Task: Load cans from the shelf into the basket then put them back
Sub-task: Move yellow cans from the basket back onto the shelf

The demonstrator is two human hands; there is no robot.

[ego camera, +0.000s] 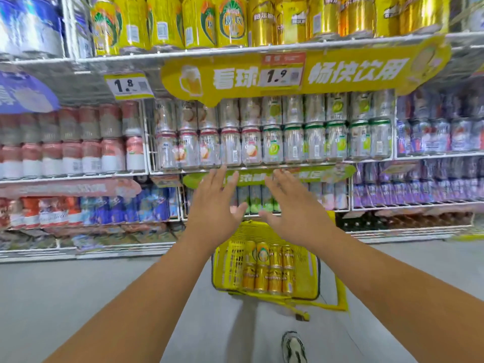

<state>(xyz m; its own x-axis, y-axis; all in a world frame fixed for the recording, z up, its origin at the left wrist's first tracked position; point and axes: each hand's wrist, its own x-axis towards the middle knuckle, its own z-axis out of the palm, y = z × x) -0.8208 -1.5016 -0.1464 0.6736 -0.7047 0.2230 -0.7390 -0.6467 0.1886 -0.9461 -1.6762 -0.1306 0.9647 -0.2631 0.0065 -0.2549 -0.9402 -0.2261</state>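
Shelf fills the view ahead of both your hands, stocked with blurred can rows; yellow cans sit on the tier well above your fingertips. Yellow basket stands on the floor below and just behind your hands, between your forearms. Gold cans lie in it in two rows. Your left hand is released, fingers spread, holding nothing. Your right hand is likewise released, palm down, just beside the left, not touching any can.
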